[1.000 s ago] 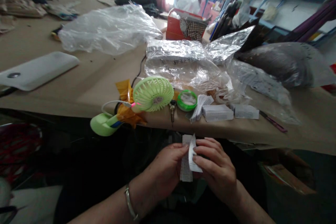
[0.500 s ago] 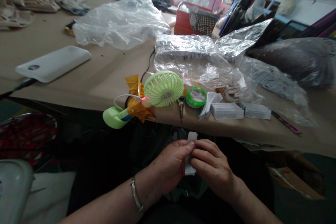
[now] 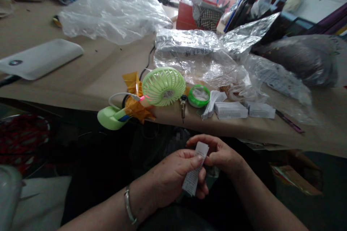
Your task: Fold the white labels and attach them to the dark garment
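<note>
Head camera shows the person's 2 bare hands low in front of the tabletop (image 3: pixel 103 75) edge. The left hand (image 3: pixel 170 177), with a silver bangle (image 3: pixel 129 205) on its wrist, pinches a folded white paper strip (image 3: pixel 193 169) between thumb and curled fingers, and the strip pokes out above and below the fingertips. The right hand (image 3: pixel 219 151) sits just beside it, its fingers (image 3: pixel 210 148) curled and close together; whether they touch the strip I cannot tell.

Just past the fingers, along the tabletop edge, lies a green handheld fan (image 3: pixel 162 86) with orange tape (image 3: pixel 134 95) and a white cable (image 3: pixel 119 95) at its left. To the right of the fan come a small metal key (image 3: pixel 183 106), a green-rimmed round tin (image 3: pixel 198 95), folded paper (image 3: pixel 214 104) and 2 stacks of white paper slips (image 3: pixel 231 110) (image 3: pixel 261 111). Farther from the fingers sit crumpled plastic bags (image 3: pixel 114 14) and a white power bank (image 3: pixel 40 59).
</note>
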Motion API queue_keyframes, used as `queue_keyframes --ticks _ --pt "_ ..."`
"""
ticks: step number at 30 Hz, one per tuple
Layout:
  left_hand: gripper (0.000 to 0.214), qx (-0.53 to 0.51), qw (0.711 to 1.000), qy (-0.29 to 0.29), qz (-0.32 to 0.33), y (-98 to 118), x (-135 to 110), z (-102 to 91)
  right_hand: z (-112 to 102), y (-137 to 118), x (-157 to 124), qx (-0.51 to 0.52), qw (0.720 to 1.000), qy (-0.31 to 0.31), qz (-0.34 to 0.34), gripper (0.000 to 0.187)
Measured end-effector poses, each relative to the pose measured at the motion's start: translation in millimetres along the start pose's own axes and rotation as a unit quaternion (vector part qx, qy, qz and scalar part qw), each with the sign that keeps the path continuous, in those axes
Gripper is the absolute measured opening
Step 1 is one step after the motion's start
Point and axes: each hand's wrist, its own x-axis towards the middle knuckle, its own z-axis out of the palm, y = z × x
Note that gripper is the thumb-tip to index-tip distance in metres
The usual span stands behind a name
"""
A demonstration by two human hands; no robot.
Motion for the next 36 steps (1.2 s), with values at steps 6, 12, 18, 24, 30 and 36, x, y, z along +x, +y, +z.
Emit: queue_keyframes --ticks 6,12,18,24,30,36 --pt "0.028 0.027 0.999 0.019 -0.023 -2 -1 0.3 5 12 8 0.027 0.999 -0.025 -0.004 0.036" --pt "0.021 0.021 0.998 0.05 -0.024 -3 0 0.8 11 15 6 0.01 1.0 -0.01 -0.003 0.034" --pt "0.022 0.029 0.997 0.065 0.012 1 -4 -1.5 22 -1 -5 -0.343 0.916 0.144 -0.151 0.036" --pt "0.018 0.041 0.996 0.076 0.032 2 -5 -2.6 32 -12 -6 -0.556 0.778 0.162 -0.242 0.03" --pt "0.021 0.035 0.995 0.073 0.055 0 -6 -6.4 36 -6 -4 -0.5 0.817 0.194 -0.213 0.035" --pt "0.023 0.036 0.991 0.099 0.077 2 -9 -8.5 36 -5 10 -0.208 0.945 0.242 -0.075 0.015"
